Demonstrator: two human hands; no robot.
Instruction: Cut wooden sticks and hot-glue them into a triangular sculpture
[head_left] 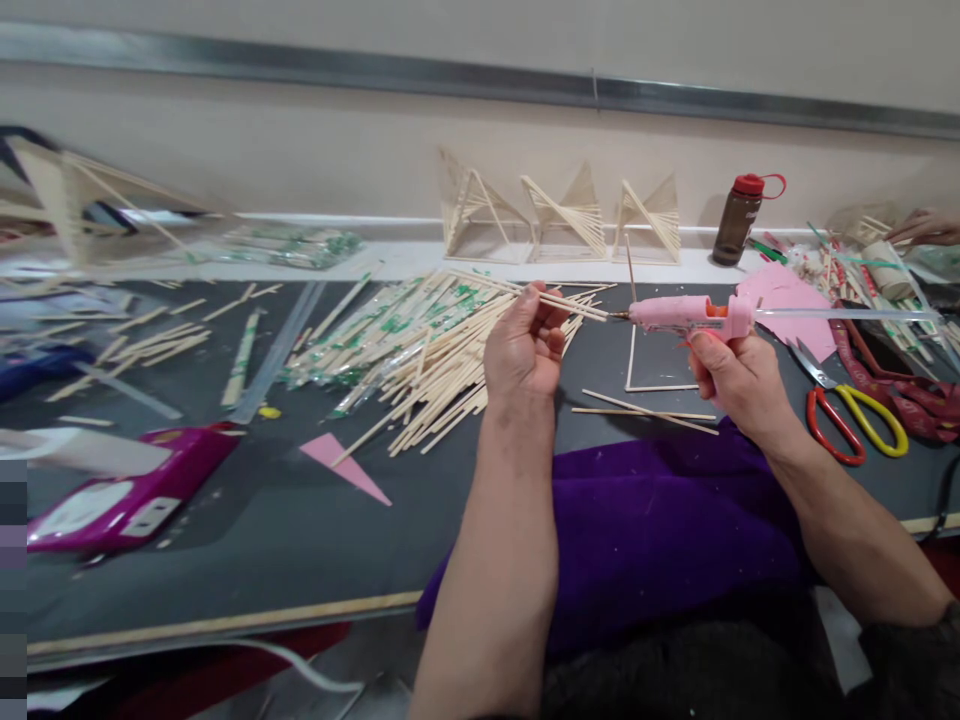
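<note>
In my right hand (739, 375) is a pink hot glue gun (675, 313), with a long clear glue stick (847, 315) poking out of its back. Its nozzle points left, at the ends of some thin wooden sticks (577, 304). My left hand (529, 345) pinches those sticks between thumb and fingers; their exact number I cannot make out. Under the glue gun, a few sticks joined at a corner (630, 386) stand or lie on the dark table. Two loose crossed sticks (645, 410) rest nearer to me. A large heap of sticks (450, 370) spreads left of my left hand.
Stick-built twisted models (566, 215) line the wall beside a brown bottle (739, 220) with a red cap. Scissors (847, 400) and pink paper (787, 305) lie at right, wrapped sticks (390, 320) at left. A magenta box (135, 490) sits front left. Another person's hand (922, 228) shows far right.
</note>
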